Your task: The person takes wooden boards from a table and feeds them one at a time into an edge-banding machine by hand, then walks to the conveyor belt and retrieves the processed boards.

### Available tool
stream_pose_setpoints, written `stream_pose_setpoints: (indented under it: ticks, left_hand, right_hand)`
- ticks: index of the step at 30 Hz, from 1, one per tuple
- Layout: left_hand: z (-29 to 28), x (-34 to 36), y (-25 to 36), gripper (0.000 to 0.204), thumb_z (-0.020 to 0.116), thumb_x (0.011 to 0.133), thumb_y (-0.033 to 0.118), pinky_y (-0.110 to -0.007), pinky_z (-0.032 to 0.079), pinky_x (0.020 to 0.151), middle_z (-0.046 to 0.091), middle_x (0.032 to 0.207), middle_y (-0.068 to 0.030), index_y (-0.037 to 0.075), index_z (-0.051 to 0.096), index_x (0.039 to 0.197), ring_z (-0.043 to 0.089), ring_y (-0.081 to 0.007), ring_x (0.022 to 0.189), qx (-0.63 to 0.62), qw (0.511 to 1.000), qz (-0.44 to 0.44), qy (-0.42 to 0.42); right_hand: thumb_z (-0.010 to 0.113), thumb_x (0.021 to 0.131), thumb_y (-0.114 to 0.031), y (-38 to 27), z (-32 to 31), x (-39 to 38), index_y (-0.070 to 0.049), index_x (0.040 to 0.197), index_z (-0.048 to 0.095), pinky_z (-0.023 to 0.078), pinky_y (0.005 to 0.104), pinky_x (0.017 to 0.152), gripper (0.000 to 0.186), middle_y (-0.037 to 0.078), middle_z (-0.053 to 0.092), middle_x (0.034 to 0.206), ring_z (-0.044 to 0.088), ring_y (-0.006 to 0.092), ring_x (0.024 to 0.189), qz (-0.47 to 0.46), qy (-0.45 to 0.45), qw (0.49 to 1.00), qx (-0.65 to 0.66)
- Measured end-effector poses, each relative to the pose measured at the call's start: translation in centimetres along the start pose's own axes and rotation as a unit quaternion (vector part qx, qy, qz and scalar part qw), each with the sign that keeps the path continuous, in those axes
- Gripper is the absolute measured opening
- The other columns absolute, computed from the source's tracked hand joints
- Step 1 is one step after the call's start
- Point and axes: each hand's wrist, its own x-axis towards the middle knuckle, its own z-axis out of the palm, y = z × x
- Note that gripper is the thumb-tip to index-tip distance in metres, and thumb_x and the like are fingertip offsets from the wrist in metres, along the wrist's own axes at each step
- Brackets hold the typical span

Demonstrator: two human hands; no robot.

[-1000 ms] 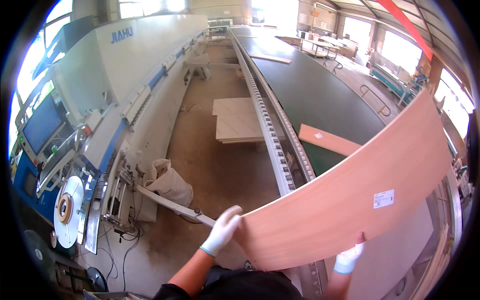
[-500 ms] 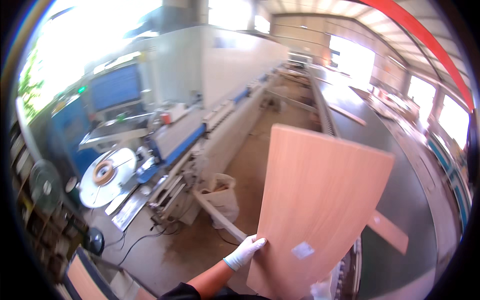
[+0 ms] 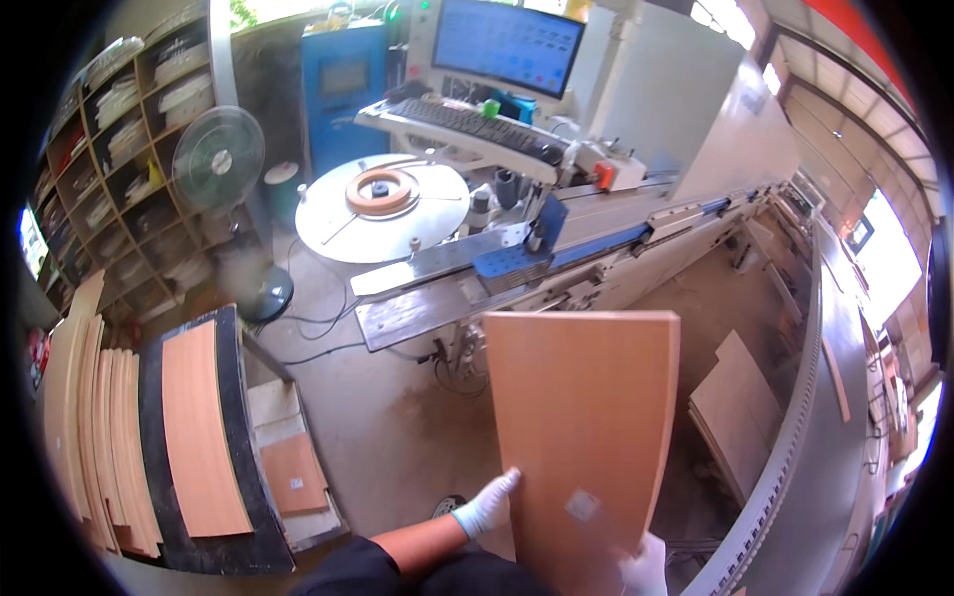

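A wood-grain board (image 3: 586, 407) with a small pale label near its lower part stands upright in front of me, held between both hands. My left hand (image 3: 487, 505), in a white glove, is closed on the board's left edge, thumb along the face. Low on the right edge, my right hand (image 3: 646, 566), also gloved in white, grips the board; its fingers are partly out of sight behind it. Beyond the board's top edge lies the metal feed bed (image 3: 412, 306) of a long machine.
A round white reel plate (image 3: 328, 223) carries a roll of brown edge strip (image 3: 363, 204). Boards lean and lie on a black stand (image 3: 149, 437) at left, near a fan (image 3: 219, 159) and shelving (image 3: 124, 159). Cables cross the floor. A roller-edged table (image 3: 795, 467) runs along the right.
My view has swung left, away from the long table and towards the machine's front end and screen. The board has come round with me, still in both hands.
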Motion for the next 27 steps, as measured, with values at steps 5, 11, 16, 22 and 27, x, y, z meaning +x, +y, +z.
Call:
stream_pose_setpoints:
  ticks: [5, 11, 16, 22, 27]
  left_hand:
    - [-6.2, 0.7, 3.4, 0.089, 0.051, 0.084, 0.073, -0.048, 0.030, 0.114, 0.045, 0.146, -0.0095, 0.010, 0.040, 0.145, 0.040, -0.0298, 0.134, -0.080, 0.973, 0.185, 0.112]
    - [-6.9, -4.5, 8.3, 0.094, 0.040, 0.083, 0.081, -0.057, 0.024, 0.114, 0.034, 0.154, -0.0121, 0.013, 0.036, 0.148, 0.031, -0.0367, 0.139, -0.205, 0.959, 0.145, 0.128]
    - [-9.2, -3.6, 9.6, 0.092, 0.035, 0.086, 0.080, -0.055, 0.025, 0.114, 0.034, 0.154, -0.0125, 0.013, 0.035, 0.148, 0.032, -0.0368, 0.138, -0.203, 0.955, 0.137, 0.168]
    - [-13.6, -0.1, 9.2, 0.085, 0.037, 0.090, 0.075, -0.050, 0.031, 0.113, 0.041, 0.150, -0.0117, 0.012, 0.037, 0.146, 0.039, -0.0349, 0.135, -0.116, 0.936, 0.175, 0.283]
    - [-13.1, 1.6, 10.0, 0.083, 0.035, 0.091, 0.074, -0.048, 0.032, 0.112, 0.042, 0.149, -0.0103, 0.012, 0.037, 0.146, 0.040, -0.0341, 0.134, -0.049, 0.925, 0.164, 0.340]
  right_hand:
    - [0.063, 0.088, -0.039, -10.9, 5.9, 8.5, -0.006, 0.111, 0.065, 0.052, 0.0375, 0.074, 0.041, 0.019, 0.066, 0.090, 0.064, 0.0384, 0.085, -0.103, -0.118, 0.970, -0.187]
    - [0.068, 0.078, -0.050, 0.8, 6.8, 7.7, -0.009, 0.093, 0.070, 0.052, 0.0419, 0.073, 0.043, 0.017, 0.068, 0.083, 0.066, 0.0367, 0.082, 0.097, -0.159, 0.928, -0.323]
    - [0.070, 0.079, -0.046, 10.2, 8.0, 7.2, -0.006, 0.081, 0.066, 0.049, 0.0430, 0.066, 0.040, 0.018, 0.065, 0.077, 0.062, 0.0388, 0.073, 0.107, 0.038, 0.952, -0.285]
    - [0.059, 0.088, -0.045, 14.2, 11.0, 9.5, -0.007, 0.083, 0.068, 0.048, 0.0454, 0.078, 0.039, 0.016, 0.067, 0.081, 0.062, 0.0390, 0.079, 0.113, 0.093, 0.966, -0.215]
    - [0.060, 0.088, -0.040, 16.3, 12.3, 8.6, -0.008, 0.082, 0.070, 0.038, 0.0484, 0.098, 0.034, 0.014, 0.069, 0.080, 0.063, 0.0368, 0.079, 0.147, 0.161, 0.943, -0.250]
